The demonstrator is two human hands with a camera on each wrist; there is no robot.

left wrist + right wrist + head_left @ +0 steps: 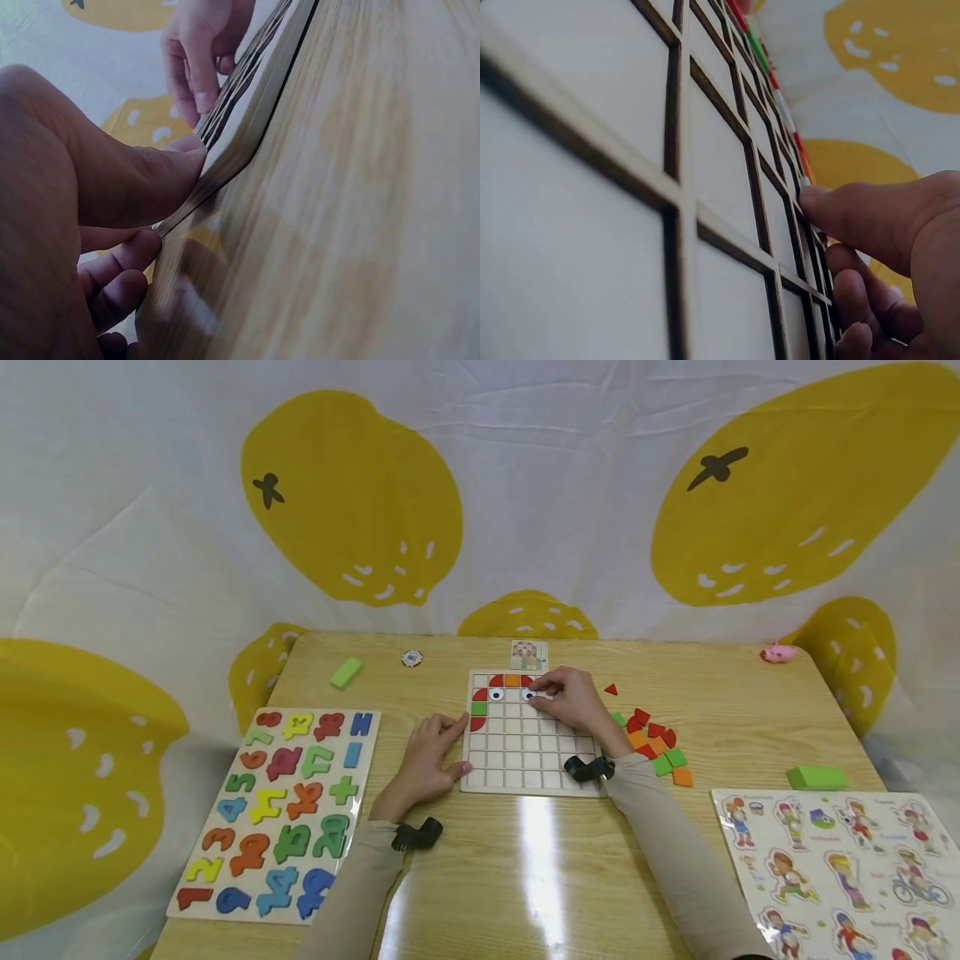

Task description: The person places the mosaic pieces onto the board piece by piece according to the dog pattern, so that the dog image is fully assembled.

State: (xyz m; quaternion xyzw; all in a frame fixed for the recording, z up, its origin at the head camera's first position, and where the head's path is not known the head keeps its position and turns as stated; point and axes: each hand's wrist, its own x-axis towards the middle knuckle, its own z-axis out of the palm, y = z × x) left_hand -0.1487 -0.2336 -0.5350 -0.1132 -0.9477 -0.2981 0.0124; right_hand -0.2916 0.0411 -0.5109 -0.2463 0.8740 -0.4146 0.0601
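Observation:
A wooden grid board (525,760) lies on the table, with several tiles set in its upper left cells. Among them are an orange square (512,681), a green square (478,709), red curved pieces (477,724) and a white eye tile (497,695). My right hand (573,697) pinches a second white eye tile (528,695) between thumb and forefinger at a cell near the board's top. My left hand (427,756) rests along the board's left edge, its thumb (176,161) on the near corner.
Loose red, orange and green pieces (660,743) lie right of the board. A picture card (529,655) sits behind it. A number puzzle (273,810) is on the left, a sports puzzle (840,868) on the right. Green blocks (817,777), a chip (412,658) and a pink pig (778,652) stand around.

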